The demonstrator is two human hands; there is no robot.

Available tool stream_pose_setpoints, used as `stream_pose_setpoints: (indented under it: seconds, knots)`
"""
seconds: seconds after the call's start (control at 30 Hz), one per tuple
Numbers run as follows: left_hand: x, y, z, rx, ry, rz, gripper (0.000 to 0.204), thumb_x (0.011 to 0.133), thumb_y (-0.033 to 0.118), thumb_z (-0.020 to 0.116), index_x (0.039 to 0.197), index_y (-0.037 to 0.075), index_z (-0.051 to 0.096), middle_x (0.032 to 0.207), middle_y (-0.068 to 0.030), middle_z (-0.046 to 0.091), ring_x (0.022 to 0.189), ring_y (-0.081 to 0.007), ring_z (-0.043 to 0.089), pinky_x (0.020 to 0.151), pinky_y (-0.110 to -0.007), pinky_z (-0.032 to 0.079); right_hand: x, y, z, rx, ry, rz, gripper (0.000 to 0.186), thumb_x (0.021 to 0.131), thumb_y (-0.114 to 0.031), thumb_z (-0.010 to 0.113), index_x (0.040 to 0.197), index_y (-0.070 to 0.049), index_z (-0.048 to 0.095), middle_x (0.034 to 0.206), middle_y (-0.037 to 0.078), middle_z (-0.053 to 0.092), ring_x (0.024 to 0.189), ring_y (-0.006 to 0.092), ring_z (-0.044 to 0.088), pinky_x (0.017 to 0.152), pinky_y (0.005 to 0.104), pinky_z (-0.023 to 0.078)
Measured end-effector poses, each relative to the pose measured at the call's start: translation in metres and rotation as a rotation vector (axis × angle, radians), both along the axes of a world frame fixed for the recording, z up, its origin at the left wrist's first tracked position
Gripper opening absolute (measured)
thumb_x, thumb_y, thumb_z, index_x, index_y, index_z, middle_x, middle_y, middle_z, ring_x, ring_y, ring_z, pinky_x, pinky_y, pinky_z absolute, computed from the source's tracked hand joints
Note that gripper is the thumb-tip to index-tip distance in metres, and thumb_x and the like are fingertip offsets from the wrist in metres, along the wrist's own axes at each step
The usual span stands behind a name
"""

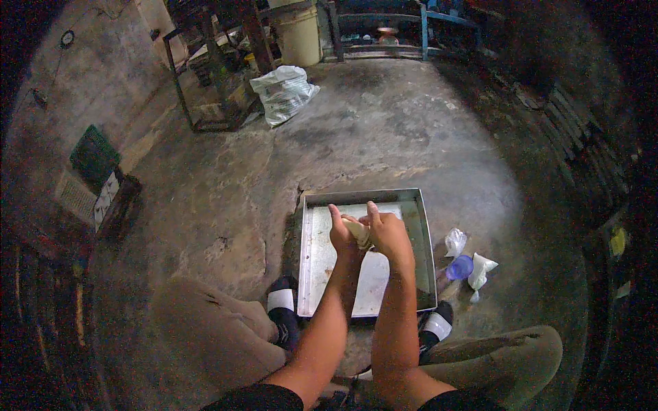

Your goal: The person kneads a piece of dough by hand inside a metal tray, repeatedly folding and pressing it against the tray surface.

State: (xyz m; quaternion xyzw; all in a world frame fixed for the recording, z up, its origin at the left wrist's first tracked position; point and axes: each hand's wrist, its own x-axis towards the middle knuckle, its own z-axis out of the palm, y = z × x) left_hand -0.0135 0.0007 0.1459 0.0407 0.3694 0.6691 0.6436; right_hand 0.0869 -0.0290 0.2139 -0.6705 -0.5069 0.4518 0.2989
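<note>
A pale, dough-like lump (358, 233) is held between my two hands, above a square metal tray (317, 253) on the floor. My left hand (342, 236) cups the lump from the left, its thumb pointing up. On the other side, my right hand (390, 233) is curled and presses against the lump, with its thumb raised too. Parts of the fingers and of the lump are hidden behind the hands. The tray has low upright walls and a light, stained bottom.
Right of the tray stand a purple cup (459, 266), a bag of white powder (481, 269) and a crumpled clear bag (455, 241). My feet flank the tray in dark sandals. Farther off are a white sack (284, 94), a pale bucket (299, 35) and a metal frame (179, 82).
</note>
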Motion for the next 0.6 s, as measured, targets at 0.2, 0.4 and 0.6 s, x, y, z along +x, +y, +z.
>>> stream_pose_setpoints:
  seconds: [0.2,0.4,0.6]
  knots:
    - [-0.007,0.003,-0.004,0.024,-0.014,-0.013,0.051,0.094,0.055,0.05,0.065,0.013,0.046,0.059,-0.0019,0.048,0.054,-0.0176,0.054,0.053,-0.033,0.047,-0.012,-0.003,0.007,0.277,-0.218,-0.101,0.05,0.099,-0.042,0.043,0.1,0.001,0.069,0.088,0.022,0.068,0.084,0.0334,0.067,0.079,0.0375,0.051]
    - [-0.004,0.006,0.046,0.117,0.665,-0.002,0.065,0.098,0.062,0.03,0.084,0.005,0.059,0.079,-0.0055,0.06,0.072,-0.0166,0.057,0.07,-0.03,0.047,-0.038,0.004,-0.013,0.531,0.302,-0.129,0.045,0.103,-0.035,0.039,0.113,0.002,0.064,0.107,0.016,0.068,0.099,0.0248,0.064,0.089,0.0329,0.047]
    - [-0.009,0.013,0.052,0.538,0.544,-0.473,0.087,0.092,0.07,0.011,0.152,0.007,0.015,0.15,-0.012,0.029,0.14,-0.0232,0.023,0.115,-0.036,0.014,-0.035,0.01,-0.004,0.477,0.577,-0.409,0.052,0.102,-0.042,0.04,0.109,0.003,0.066,0.097,0.011,0.067,0.089,0.0194,0.063,0.08,0.0295,0.049]
